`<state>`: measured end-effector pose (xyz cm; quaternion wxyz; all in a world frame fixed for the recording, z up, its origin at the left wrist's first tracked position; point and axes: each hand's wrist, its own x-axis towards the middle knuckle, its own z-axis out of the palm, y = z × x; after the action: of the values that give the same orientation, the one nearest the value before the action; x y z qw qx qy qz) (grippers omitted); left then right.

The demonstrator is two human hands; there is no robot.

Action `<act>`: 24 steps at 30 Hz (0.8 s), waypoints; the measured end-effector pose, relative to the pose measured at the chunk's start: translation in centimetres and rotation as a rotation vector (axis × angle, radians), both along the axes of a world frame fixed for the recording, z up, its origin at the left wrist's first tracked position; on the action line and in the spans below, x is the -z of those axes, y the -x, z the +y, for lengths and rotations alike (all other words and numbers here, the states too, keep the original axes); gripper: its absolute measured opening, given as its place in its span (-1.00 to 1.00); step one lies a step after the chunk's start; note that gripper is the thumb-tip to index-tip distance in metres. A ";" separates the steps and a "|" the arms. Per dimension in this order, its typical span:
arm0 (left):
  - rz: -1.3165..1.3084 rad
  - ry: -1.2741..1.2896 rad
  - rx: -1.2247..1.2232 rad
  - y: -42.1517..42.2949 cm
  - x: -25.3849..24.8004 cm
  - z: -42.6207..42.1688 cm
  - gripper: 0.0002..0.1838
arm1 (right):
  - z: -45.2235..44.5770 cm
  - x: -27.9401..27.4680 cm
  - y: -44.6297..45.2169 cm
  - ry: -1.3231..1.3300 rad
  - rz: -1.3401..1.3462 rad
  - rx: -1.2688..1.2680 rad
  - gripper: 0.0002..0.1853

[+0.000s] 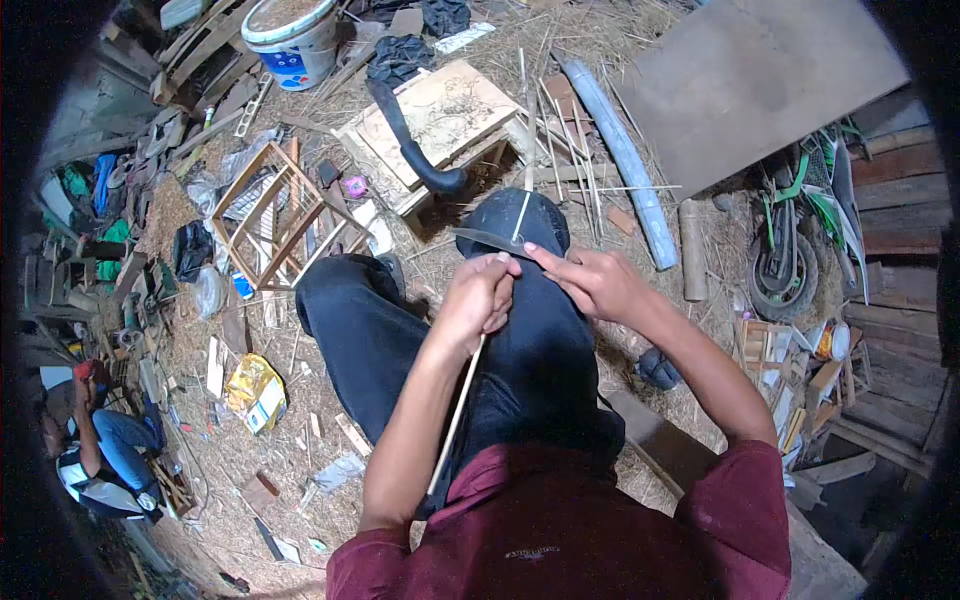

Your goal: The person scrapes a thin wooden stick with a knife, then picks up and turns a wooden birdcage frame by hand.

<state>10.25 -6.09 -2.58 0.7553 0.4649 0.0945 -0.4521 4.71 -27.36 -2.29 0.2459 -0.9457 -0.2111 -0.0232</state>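
"Left hand (480,303) first: open or closed?"

"Closed around a pale, thin stick (458,420), just below the blade."

"And with the right hand (592,283)?"

"Holding a knife (487,240), fingers curled, forefinger stretched out to the blade. Handle hidden from view."

"Where, exactly?"

"Above the right knee (530,218), blade pointing left and crossing the stick. Lower end of the stick beside the maroon shirt (560,520)."

"Beyond the knees?"

"Straight ahead, a low wooden platform (455,105) bearing a dark curved object (405,135). To its left, an open wooden frame (290,215); to its right, a bluish pole (622,165) on the straw-strewn ground (420,300)."

"Anyone nearby?"

"Far left, another person (105,440), seated low."
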 end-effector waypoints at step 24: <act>-0.712 -0.555 0.050 1.5 0.2 0.5 -0.71 | 0.2 0.7 0.8 -0.030 -0.052 0.061 -0.41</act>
<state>8.72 -5.61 -2.78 0.5762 0.7787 -0.0647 -0.2397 3.93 -27.13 -3.00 0.2535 -0.9470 -0.1882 -0.0584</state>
